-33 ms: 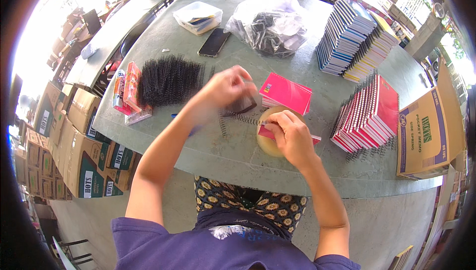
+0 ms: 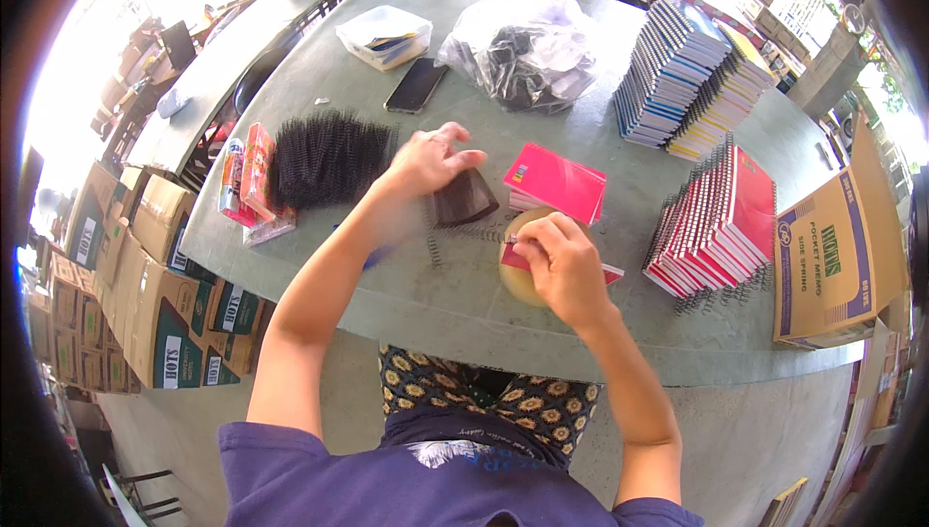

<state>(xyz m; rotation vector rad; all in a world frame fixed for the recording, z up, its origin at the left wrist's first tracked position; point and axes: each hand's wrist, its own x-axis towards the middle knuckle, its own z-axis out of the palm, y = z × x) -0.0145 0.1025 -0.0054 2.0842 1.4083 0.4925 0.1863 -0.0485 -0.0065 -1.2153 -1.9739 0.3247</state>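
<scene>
A coil (image 2: 474, 233) is pinched by the right hand (image 2: 564, 264), the left hand (image 2: 432, 161) loosely spread; flat pieces (image 2: 389, 42) are held in the tub (image 2: 359, 46)

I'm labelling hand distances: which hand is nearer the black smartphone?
Left. The left hand is below the black smartphone in the picture; the right hand is farther off, over the round yellowish object.

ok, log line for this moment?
left hand: open, near dark brown rectangular item | right hand: pinching thin dark wire coil at red paper notebook
</scene>
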